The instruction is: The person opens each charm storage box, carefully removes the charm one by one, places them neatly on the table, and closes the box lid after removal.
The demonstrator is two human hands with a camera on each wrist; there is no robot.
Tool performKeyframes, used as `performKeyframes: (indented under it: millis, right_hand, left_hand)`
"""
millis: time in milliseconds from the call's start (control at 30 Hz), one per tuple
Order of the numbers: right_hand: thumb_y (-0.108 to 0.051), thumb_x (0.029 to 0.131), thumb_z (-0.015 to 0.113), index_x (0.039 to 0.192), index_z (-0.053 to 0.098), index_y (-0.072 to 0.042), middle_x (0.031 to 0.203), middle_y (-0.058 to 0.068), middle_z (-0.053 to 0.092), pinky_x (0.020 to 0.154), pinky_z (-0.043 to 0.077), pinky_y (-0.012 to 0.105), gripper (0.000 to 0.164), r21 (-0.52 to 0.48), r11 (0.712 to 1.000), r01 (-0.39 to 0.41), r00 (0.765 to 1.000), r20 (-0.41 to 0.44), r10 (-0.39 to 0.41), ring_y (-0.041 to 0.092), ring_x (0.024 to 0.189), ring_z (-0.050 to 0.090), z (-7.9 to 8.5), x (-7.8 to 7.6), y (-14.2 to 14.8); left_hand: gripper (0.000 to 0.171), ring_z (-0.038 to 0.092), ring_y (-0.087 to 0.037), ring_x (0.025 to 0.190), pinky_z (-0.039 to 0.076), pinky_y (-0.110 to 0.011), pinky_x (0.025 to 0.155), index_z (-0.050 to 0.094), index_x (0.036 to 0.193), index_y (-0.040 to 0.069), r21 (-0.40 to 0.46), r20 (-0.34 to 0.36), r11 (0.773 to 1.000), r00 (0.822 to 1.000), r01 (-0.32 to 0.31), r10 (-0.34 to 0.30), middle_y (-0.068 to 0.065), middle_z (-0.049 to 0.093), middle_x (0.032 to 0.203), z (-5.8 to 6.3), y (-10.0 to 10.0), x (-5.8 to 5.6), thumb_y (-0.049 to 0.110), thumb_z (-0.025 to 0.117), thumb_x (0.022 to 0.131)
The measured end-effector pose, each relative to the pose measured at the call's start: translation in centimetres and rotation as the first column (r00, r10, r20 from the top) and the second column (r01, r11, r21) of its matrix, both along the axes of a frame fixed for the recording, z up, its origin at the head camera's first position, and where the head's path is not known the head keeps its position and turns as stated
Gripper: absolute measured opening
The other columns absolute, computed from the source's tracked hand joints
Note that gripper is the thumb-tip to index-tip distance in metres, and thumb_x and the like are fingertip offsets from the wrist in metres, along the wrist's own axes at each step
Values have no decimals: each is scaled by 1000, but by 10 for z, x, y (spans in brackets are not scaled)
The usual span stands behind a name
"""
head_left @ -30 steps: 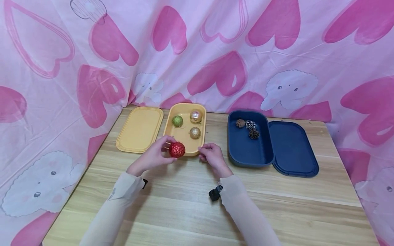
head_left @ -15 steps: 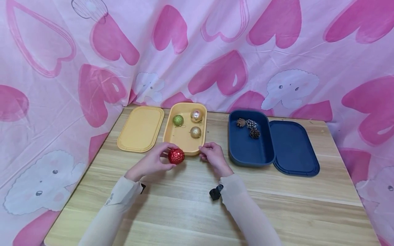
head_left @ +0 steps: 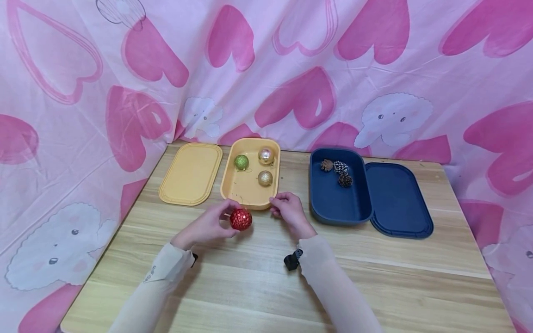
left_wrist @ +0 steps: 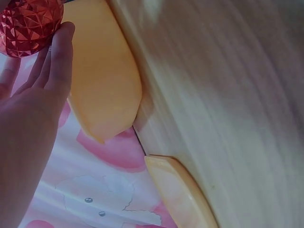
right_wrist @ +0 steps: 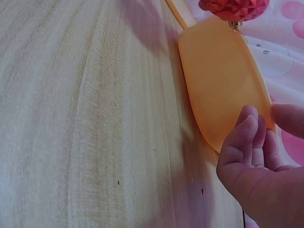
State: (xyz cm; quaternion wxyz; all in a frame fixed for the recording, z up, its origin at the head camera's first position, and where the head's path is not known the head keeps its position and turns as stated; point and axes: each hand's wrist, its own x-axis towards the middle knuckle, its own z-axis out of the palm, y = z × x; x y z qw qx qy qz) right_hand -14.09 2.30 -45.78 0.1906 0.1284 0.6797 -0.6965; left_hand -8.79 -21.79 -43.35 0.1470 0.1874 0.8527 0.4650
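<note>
My left hand [head_left: 210, 225] grips a red Christmas ball [head_left: 241, 219] with a faceted surface, just in front of the yellow box [head_left: 245, 202]. In the right wrist view the metal cap of the red ball [right_wrist: 235, 9] points down. At the box's near right corner my right hand [head_left: 290, 211] pinches the rim, thumb on top and curled fingers [right_wrist: 242, 137] against the outer wall. Inside the box lie a green glitter ball [head_left: 241, 162], a shiny pink ball [head_left: 266, 155] and a gold glitter ball [head_left: 265, 178].
Left of the yellow box lies its flat yellow lid [head_left: 191, 173]. To the right stands a dark blue box [head_left: 339, 203] holding three pine cones [head_left: 344, 180], with a blue lid [head_left: 399, 201] beside it. A pink heart-patterned cloth [head_left: 291, 92] hangs behind the wooden table [head_left: 258, 286].
The red ball has moved in my left hand from over the yellow box's near edge back toward the person, now in front of the box. My right hand stays at the corner.
</note>
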Motion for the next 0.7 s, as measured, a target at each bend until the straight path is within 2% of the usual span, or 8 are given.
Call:
performKeyframes:
  millis: [233,433,700]
  right_hand:
    - [-8,89,67,105,56,0,78,2,62,66,53,23,21,-4,1000,-1,1000,-1,1,10,65,61,0,0,0]
    - [-8,89,67,105,56,0,78,2,62,66,53,23,21,1,1000,1,1000,-3,-1,9,65,61,-1,0,0]
    - [-8,89,66,106,56,1,80,4,63,66,53,23,21,4,1000,-2,1000,-1,2,9,65,60,0,0,0]
  left_hand:
    - [57,60,-22,110,52,-39,96,52,122,15,17,51,1000,999,7,-8,-2,61,119,-5,1,8,7,80,73]
    - [58,60,-24,111,49,-42,99,51,121,15,4,70,1000,997,14,-14,-3,61,119,-11,-1,14,7,81,73]
    - [58,60,-20,108,50,-40,98,52,120,16,3,83,999,996,36,-36,0,63,115,-17,-1,17,6,82,72]
